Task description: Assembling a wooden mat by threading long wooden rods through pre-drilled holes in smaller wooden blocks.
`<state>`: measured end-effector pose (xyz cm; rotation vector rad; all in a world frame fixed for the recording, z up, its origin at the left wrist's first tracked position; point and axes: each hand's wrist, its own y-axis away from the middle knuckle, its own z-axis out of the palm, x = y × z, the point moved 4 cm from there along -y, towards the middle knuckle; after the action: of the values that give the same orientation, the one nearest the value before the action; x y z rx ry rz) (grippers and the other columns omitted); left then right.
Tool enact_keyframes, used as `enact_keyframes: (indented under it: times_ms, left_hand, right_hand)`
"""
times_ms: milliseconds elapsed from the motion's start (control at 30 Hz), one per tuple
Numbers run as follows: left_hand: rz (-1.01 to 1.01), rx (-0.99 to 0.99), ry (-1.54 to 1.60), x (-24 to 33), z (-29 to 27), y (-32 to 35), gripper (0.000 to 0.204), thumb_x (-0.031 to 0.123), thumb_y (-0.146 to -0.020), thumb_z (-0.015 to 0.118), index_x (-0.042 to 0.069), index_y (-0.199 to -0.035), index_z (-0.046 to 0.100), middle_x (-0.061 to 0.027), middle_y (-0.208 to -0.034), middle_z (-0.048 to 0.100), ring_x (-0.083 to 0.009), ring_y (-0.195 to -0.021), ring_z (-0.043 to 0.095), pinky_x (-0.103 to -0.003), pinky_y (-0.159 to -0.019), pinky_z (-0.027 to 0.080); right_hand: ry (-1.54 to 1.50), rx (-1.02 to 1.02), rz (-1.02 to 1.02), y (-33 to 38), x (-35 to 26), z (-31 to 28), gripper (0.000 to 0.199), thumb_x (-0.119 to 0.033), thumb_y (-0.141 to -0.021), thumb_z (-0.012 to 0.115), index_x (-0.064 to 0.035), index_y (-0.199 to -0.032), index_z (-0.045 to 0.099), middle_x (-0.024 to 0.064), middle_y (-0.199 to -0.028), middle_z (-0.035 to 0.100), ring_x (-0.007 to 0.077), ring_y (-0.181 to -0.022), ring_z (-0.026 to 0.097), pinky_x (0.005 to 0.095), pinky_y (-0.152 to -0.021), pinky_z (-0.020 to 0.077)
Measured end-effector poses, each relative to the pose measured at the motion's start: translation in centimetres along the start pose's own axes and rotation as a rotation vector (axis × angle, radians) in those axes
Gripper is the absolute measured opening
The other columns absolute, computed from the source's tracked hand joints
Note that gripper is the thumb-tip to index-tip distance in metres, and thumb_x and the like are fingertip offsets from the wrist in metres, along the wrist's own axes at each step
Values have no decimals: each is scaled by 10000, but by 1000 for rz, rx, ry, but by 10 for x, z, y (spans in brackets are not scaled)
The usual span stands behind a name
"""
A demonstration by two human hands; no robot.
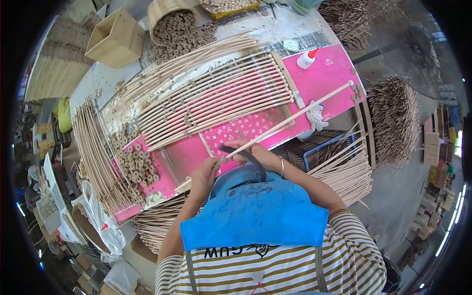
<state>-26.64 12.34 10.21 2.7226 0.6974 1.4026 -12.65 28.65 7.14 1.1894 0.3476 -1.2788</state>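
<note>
A long pale wooden stick [300, 114] with a round knob at its upper right end lies slantwise in front of my body. Its lower part is between my hands. My left hand [204, 172] is closed round it beside a small wooden ring [223, 160] on the stick. Further up, my right hand [258, 155] has its fingers closed on the same stick; a dark strap partly covers those fingers. Beyond my hands, several knob-ended sticks [216, 96] lie side by side in a wooden frame, some with rings on them. Loose wooden rings [140, 164] are heaped left of my left hand.
A white glue bottle with a red cap [307, 59] stands on the pink tabletop [327, 73], near a white glove [316, 117]. Behind are a tipped tub of rings [169, 24] and a wooden box [115, 39]. Stick bundles [96, 157] flank the table; a blue-rimmed crate [329, 147] sits right.
</note>
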Motion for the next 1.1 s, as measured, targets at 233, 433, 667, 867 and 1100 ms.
enact_keyframes:
  times_ms: [233,433,667,867,1100]
  left_hand:
    - [3,6,-43,24,-17,-21,166,104,-947,655,63,-1108,661,-150,-924,697,-354,-834,693,-423,-719,536]
    - [81,58,-37,44,-30,-43,176,109,-951,660,48,-1116,663,-151,-933,708,-338,-832,698,-410,-719,540]
    - [57,-23,64,80,-9,-56,189,92,-958,657,16,-1131,669,-150,-907,696,-282,-800,701,-366,-718,539]
    - [112,34,66,82,-5,-45,187,96,-957,656,31,-1132,672,-161,-882,691,-298,-751,686,-383,-663,527]
    - [-175,-47,207,27,-31,-6,185,177,-1000,643,6,-1029,706,-26,-714,606,-80,-633,537,-265,-577,429]
  right_hand:
    - [389,41,-316,5,20,-80,458,-11,-881,652,-81,-1334,649,65,-1087,735,180,-947,672,333,-852,553]
    - [316,329,-251,49,-47,-108,450,-54,-935,671,-50,-1382,612,81,-1192,718,161,-1026,675,305,-919,536]
    - [-194,95,-259,20,-47,-22,384,-65,-934,720,-26,-1307,638,40,-1092,704,114,-1020,661,268,-902,537]
    - [-156,99,-265,12,-25,-4,306,-122,-914,775,-6,-1181,684,55,-989,709,118,-895,666,274,-788,559]
    - [-275,424,-392,37,-38,-72,278,-149,-999,655,1,-1230,694,31,-1047,723,67,-851,638,240,-781,535]
